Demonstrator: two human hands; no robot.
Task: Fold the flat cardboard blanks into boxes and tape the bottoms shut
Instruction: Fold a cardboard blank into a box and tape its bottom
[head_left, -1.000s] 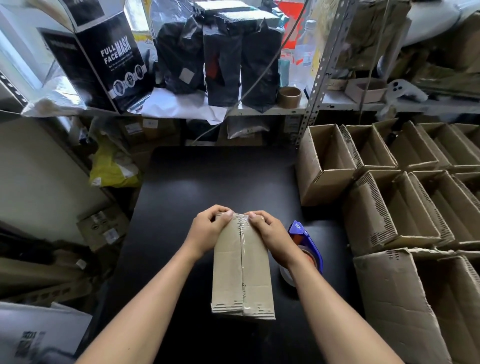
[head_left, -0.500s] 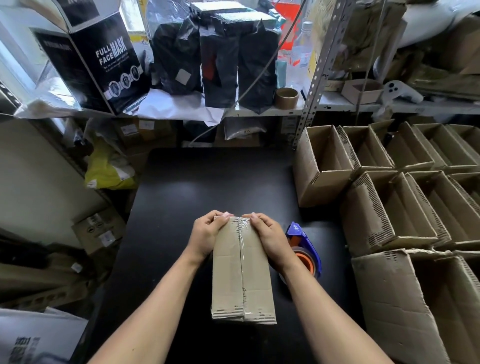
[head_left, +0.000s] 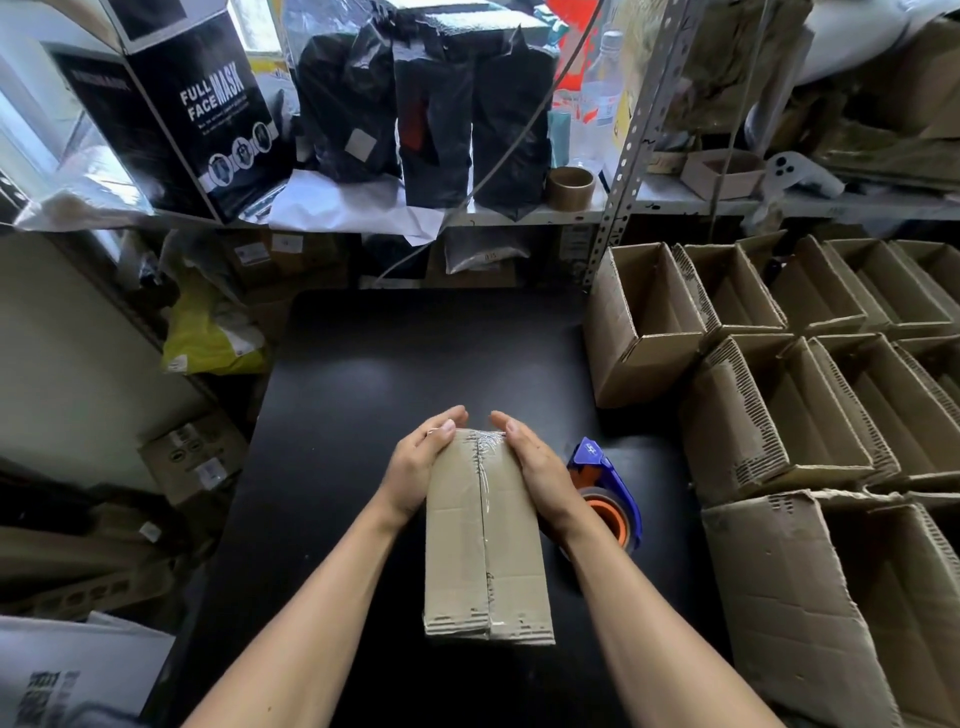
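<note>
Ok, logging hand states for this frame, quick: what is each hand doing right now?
Left hand: open, straight fingers against the left side of the taped cardboard box.
Right hand: open, fingers straight along the box's right side.

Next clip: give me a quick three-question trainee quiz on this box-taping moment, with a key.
1. True or false: clear tape runs along the centre seam of the box between the hands.
2. Where is the tape dispenser? A) on the shelf B) on the black table, right of the box C) in the left hand
3. Fill in: the left hand and right hand lie against the box's far ____.

Key: 1 true; 2 B; 3 end.
</note>
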